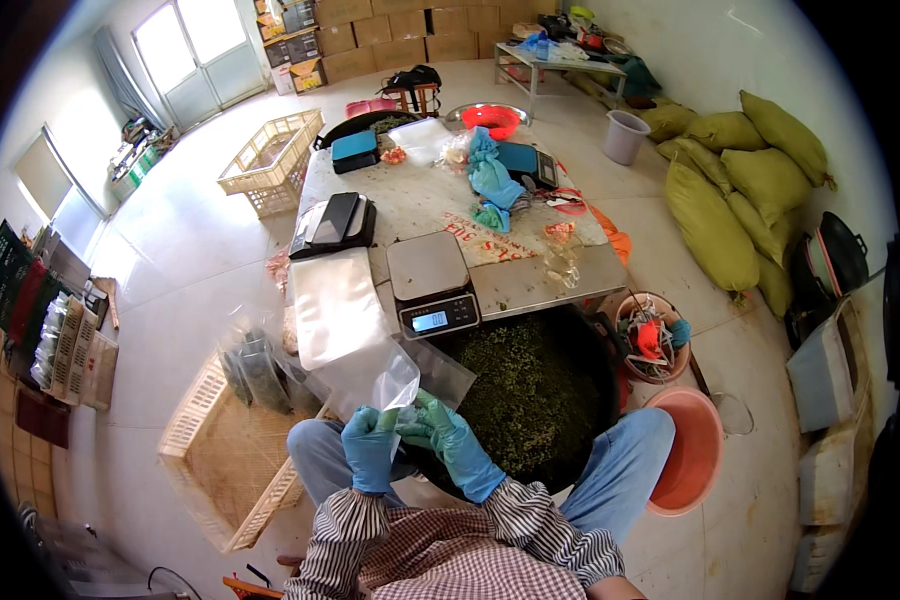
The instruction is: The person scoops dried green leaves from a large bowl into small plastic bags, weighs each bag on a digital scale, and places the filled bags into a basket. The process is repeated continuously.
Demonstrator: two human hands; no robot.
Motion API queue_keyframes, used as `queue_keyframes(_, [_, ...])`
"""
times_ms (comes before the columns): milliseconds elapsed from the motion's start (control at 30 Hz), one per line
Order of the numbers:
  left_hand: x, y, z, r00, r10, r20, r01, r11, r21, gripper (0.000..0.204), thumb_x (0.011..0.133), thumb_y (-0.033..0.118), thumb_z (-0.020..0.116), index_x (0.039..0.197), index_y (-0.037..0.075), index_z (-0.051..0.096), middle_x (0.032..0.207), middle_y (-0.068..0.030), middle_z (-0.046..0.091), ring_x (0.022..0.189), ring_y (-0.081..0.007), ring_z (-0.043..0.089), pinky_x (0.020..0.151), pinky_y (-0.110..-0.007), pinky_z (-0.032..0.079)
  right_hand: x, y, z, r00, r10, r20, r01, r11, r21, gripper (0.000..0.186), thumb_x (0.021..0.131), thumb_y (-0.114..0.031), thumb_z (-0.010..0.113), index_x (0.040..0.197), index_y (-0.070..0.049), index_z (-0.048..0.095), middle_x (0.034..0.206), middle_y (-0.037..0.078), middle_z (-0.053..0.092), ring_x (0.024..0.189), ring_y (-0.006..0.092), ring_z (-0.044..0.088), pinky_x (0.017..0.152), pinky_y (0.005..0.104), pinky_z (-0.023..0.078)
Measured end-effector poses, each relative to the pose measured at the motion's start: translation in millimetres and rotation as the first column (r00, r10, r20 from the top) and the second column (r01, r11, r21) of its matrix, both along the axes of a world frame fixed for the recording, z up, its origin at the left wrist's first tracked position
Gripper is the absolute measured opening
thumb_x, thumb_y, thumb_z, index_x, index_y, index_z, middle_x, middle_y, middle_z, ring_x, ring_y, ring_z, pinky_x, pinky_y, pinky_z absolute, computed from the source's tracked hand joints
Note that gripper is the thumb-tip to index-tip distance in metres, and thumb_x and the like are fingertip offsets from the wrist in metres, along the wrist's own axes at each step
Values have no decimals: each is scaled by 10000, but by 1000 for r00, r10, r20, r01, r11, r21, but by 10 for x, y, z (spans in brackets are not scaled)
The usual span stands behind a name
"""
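Both my hands wear blue gloves and meet at the mouth of a clear plastic bag [375, 378] in front of my lap. My left hand [370, 450] pinches the bag's near edge. Beside it, my right hand [452, 442] has its fingers closed on the same edge. Just beyond the bag lies a stack of flat clear bags [340, 300] on the table's left side. A digital scale [428, 268] with a lit display and a bare metal plate stands to the right of the stack. Close to my right hand, a wide black tub [530, 400] holds dried green leaf material.
At the lower left, a cream plastic crate [195, 400] holds filled bags [260, 370]. An orange basin [688, 450] and a bucket of odds and ends [653, 335] stand at right. More scales [355, 152] and blue gloves [494, 180] lie on the table [420, 205]. Green sacks [710, 215] line the right wall.
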State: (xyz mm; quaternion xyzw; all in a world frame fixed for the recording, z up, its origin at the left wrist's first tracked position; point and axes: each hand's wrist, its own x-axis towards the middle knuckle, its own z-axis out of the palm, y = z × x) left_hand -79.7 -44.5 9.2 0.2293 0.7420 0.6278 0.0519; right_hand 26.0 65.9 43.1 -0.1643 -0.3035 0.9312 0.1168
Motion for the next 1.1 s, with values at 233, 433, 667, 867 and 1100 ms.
queue_keyframes(233, [25, -453, 129, 879, 246, 407, -330, 932, 149, 383, 1062, 383, 554, 785, 121, 597, 675, 68, 515, 584, -28, 412, 506, -221, 324, -389, 209, -449, 752, -641, 154, -147, 65, 987, 620, 933, -337, 683, 1450, -59, 482, 1228, 170, 681, 1001, 350, 670, 865, 429, 553])
queue_keyframes(433, [75, -788, 447, 848, 342, 404, -451, 867, 212, 350, 1052, 318, 590, 768, 119, 553, 676, 75, 449, 595, -31, 384, 538, -209, 346, -541, 922, -815, 843, -486, 232, -379, -229, 897, 189, 832, -290, 746, 961, -153, 731, 855, 105, 724, 806, 327, 674, 719, 499, 525])
queue_keyframes(667, [389, -1158, 947, 834, 504, 224, -548, 803, 233, 286, 1068, 277, 544, 891, 53, 555, 784, 18, 486, 696, -66, 463, 597, -237, 395, -1568, 857, -48, 886, -450, 112, -78, 94, 993, 221, 910, -261, 693, 936, -43, 713, 819, 191, 717, 707, 339, 706, 648, 422, 551])
queue_keyframes(867, [663, -1462, 887, 874, 483, 60, -479, 832, 281, 309, 1067, 288, 521, 1068, -19, 552, 978, -117, 594, 839, -195, 563, 723, -315, 463, -2290, 922, -511, 861, -475, 180, 93, 496, 863, 195, 924, -152, 667, 926, 39, 704, 712, 141, 699, 589, 215, 698, 512, 341, 559])
queue_keyframes(1100, [753, -1454, 910, 642, 725, -249, -726, 679, 106, 283, 1070, 257, 538, 1034, -24, 548, 1012, -103, 590, 891, -168, 553, 766, -285, 469, -1868, 713, -342, 881, -435, 187, 270, 786, 556, 154, 974, -103, 634, 1005, 38, 688, 782, 53, 664, 578, 136, 618, 490, 275, 536])
